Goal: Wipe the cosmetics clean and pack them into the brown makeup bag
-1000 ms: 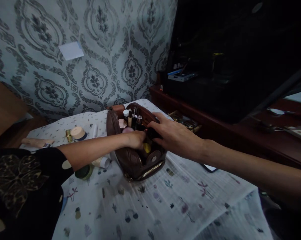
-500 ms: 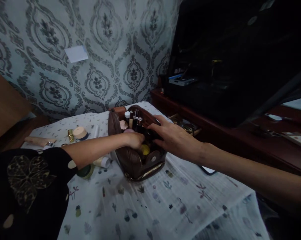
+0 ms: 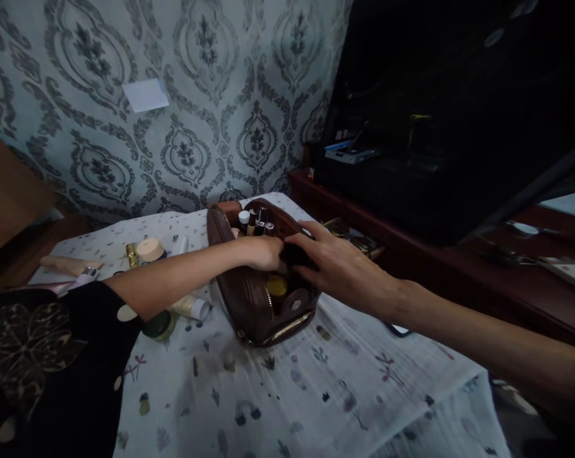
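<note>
brown leather pouch [image 3: 252, 302], unzipped, stuffed with cosmetics [image 3: 255, 220]; left hand [image 3: 263, 253] and right hand [image 3: 335, 267] inside, grips hidden.

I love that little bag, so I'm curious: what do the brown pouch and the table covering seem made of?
The brown pouch looks like leather or faux leather: smooth, soft sheen, stitched lines. Its zipper glints gold, likely metal. The tablecloth seems thin woven fabric: matte white, small prints, creased and draping over the edge.

The room is dim, with a grey patterned wall [image 3: 221, 95] behind a table [image 3: 316, 394] covered in printed white cloth, and a dark wooden cabinet [image 3: 435, 267] at the right.
</note>
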Motion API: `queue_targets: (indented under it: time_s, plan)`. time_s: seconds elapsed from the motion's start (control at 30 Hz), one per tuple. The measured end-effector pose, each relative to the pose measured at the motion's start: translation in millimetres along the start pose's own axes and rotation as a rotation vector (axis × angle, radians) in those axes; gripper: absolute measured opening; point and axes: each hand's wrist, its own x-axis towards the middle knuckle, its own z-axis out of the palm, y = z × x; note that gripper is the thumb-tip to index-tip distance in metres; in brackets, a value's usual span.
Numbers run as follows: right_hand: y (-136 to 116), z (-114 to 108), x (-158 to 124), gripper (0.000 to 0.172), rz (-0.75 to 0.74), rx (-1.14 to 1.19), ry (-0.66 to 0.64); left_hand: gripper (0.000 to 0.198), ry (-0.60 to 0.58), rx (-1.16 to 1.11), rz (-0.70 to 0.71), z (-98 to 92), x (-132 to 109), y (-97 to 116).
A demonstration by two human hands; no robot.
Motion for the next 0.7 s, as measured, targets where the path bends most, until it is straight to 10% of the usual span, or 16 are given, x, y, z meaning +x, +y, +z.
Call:
queue_targets:
  time_s: [0.43, 0.7]
  plan:
    - [3.3, 8.0, -5.0, 0.007, -0.045, -0.063, 0.096, 0.050, -0.004, -0.049, -0.056, 7.1, 1.2, 0.0]
    - [-0.5, 5.0, -5.0, 0.022, -0.072, -0.217, 0.002, 0.050, -0.021, -0.047, -0.070, 7.8, 3.0, 0.8]
